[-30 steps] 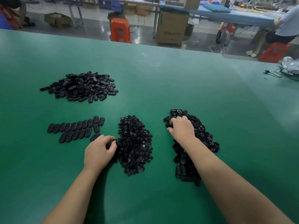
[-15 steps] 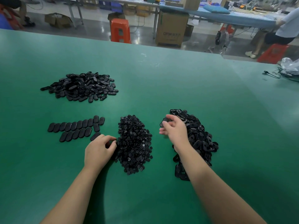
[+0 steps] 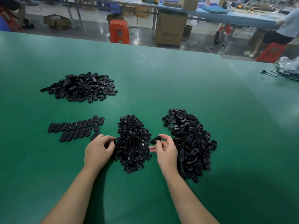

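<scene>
Our right hand [image 3: 166, 152] pinches one black oval shell [image 3: 155, 140] between thumb and fingertips, in the gap between the heap of small round inserts [image 3: 132, 139] and the heap of shells [image 3: 192, 143]. Our left hand [image 3: 98, 151] sits curled at the left edge of the inserts. The fingers hide whether it has one pinched, so we cannot tell. To do this well, we should take a single insert, not a clump, and turn the shell hollow side up so the two meet squarely. We'd bring both hands together over bare bench [image 3: 161, 86], clear of either heap, so nothing extra gets dragged along. Once seated, the piece likely belongs at the end of the laid-out rows [image 3: 76, 129] — snug against its neighbour.
</scene>
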`<control>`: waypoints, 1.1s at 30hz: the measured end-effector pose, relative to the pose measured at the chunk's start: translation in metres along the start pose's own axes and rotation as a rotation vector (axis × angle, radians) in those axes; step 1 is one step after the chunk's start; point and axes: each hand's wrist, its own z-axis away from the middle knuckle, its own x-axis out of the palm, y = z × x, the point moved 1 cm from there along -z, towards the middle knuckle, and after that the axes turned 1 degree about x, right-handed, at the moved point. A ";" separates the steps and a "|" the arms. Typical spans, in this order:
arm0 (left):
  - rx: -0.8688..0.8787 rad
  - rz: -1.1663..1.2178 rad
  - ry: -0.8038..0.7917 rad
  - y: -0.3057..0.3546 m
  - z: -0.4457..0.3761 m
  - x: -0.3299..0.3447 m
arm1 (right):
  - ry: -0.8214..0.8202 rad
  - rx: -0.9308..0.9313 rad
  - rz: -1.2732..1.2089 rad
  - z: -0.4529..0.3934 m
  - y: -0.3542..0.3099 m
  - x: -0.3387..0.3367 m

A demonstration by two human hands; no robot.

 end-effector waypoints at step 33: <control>-0.115 0.262 0.072 -0.003 0.001 -0.003 | 0.062 -0.098 0.026 0.006 0.004 -0.003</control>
